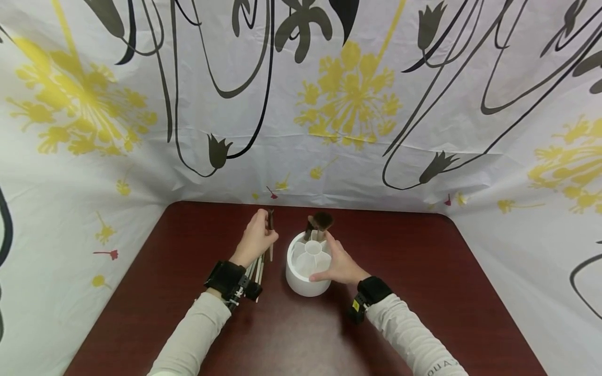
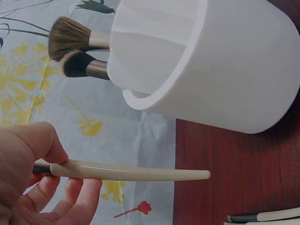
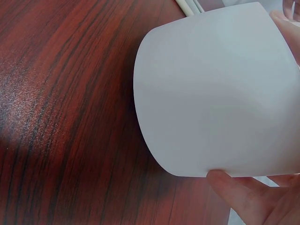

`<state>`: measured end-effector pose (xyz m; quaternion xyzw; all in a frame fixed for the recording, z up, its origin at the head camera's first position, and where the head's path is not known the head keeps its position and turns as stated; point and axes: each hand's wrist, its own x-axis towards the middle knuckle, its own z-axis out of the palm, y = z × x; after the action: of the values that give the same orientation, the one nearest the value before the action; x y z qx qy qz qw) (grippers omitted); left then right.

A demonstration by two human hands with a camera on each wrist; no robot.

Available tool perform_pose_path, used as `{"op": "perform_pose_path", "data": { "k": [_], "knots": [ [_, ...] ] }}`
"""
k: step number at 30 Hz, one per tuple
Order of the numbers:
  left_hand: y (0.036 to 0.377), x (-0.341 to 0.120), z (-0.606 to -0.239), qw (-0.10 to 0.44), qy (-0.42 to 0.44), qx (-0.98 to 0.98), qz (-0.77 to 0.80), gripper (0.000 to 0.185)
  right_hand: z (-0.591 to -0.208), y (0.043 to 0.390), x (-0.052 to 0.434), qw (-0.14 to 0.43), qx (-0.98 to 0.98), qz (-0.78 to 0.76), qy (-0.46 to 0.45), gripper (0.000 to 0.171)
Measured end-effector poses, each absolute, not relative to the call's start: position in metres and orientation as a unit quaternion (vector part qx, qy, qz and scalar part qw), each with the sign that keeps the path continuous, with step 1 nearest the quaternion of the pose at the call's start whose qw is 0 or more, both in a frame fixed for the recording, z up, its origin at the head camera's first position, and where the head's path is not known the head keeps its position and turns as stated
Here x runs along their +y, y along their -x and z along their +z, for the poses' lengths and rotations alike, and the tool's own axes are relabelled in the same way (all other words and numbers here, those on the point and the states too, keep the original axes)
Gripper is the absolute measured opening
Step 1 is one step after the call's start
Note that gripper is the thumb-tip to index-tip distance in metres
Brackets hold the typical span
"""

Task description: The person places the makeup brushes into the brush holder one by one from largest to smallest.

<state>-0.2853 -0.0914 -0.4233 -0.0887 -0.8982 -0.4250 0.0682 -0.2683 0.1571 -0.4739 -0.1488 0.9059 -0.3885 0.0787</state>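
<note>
My left hand point(image 1: 255, 237) pinches a makeup brush with a pale cream handle point(image 2: 126, 172). The handle's tip points down toward the table, and its bristles are mostly hidden by the hand in the left wrist view. Just right of it stands a white round brush holder point(image 1: 301, 284) with petal-shaped compartments. Two brushes stand in its back compartments: one with a wide brown head point(image 2: 70, 37) and one with a darker head point(image 2: 77, 64). My right hand point(image 1: 342, 263) grips the holder from its right side, thumb near the front rim and fingers toward the back.
Several brushes with pale handles point(image 1: 259, 277) lie on the dark red wood-grain table point(image 1: 400, 250), partly under the left wrist. A white cloth with yellow and grey flowers point(image 1: 282, 115) hangs behind the table's back edge.
</note>
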Motion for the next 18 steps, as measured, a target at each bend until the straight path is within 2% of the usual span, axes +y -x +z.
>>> {"op": "perform_pose_path", "data": {
  "k": [18],
  "knots": [
    [0.285,-0.081,-0.404,0.085,0.113,-0.885,-0.443,0.029,-0.473,0.269,0.156,0.084,0.908,-0.387,0.14,0.127]
  ]
}}
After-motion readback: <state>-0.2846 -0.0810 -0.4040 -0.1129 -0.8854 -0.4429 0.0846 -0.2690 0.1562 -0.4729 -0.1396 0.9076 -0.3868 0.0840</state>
